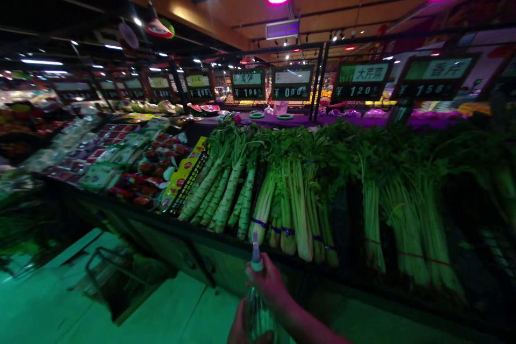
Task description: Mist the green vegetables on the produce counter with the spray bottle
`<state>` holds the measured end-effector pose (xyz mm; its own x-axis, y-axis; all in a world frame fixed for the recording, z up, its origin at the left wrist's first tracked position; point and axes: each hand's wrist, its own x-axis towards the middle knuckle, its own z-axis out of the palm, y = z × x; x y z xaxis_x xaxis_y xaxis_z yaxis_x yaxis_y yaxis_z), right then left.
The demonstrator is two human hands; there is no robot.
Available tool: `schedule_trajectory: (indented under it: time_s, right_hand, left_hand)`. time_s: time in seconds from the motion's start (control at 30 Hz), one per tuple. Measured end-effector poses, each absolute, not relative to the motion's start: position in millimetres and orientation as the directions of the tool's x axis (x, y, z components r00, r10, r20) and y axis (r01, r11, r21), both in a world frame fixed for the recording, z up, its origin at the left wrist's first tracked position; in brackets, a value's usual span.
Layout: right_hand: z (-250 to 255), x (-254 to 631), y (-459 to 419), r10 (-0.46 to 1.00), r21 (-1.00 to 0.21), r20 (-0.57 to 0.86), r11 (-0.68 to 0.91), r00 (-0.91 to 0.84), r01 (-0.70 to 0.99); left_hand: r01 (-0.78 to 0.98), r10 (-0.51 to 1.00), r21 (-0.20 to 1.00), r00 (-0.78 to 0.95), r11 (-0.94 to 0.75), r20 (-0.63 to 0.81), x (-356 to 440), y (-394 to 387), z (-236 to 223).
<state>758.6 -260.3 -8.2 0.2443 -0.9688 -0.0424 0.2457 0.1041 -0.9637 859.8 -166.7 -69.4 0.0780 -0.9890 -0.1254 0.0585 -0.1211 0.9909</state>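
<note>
A clear spray bottle [258,312] with a pale narrow top stands upright at the bottom centre, close to my body. My right hand [269,278] is closed around its neck, just under the pale top. Lower down, my left hand [241,323] wraps the bottle's body, partly cut off by the frame's lower edge. Just beyond the bottle's tip lie celery bunches [297,209] tied with purple bands. To their left are stem lettuces [229,193] with ridged pale stalks and leafy tops. Neither hand touches the vegetables.
Thinner celery bunches [407,226] with red bands lie to the right. Packaged produce [108,156] fills the left of the sloping stand. Price signs [248,85] hang above the back edge. A low cart with a metal handle [121,274] sits on the floor at left.
</note>
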Motion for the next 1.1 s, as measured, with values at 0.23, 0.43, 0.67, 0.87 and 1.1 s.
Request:
schedule_trajectory:
  time_s: [0.23,0.43,0.67,0.87,1.1]
  right_hand:
    - [4.0,675.0,-248.0,-0.970,-0.962,-0.116,0.056,-0.213,0.269]
    - [29.3,617.3,-235.2,-0.860,-0.968,-0.137,0.012,-0.492,0.249]
    - [53.1,607.3,-259.1,-0.890,-0.962,-0.020,-0.107,-0.455,0.251]
    - [60.7,646.4,-302.5,-0.981,-0.963,0.031,-0.081,-0.193,0.257]
    - [75.3,722.7,-336.7,-0.996,-0.960,0.084,-0.071,0.039,0.272]
  left_hand:
    - [-0.001,-0.903,0.995,-0.419,-0.101,-0.092,811.3,-211.8,-44.9]
    - [0.137,-0.807,0.978,-0.588,-0.161,-0.050,750.7,-236.2,-29.4]
    - [0.259,-0.812,0.958,-0.581,-0.121,0.054,738.1,-257.6,0.2]
    - [0.245,-0.905,0.968,-0.421,-0.049,0.061,775.6,-266.1,12.9]
    - [0.162,-0.989,0.987,-0.148,0.004,0.028,835.0,-268.1,16.2]
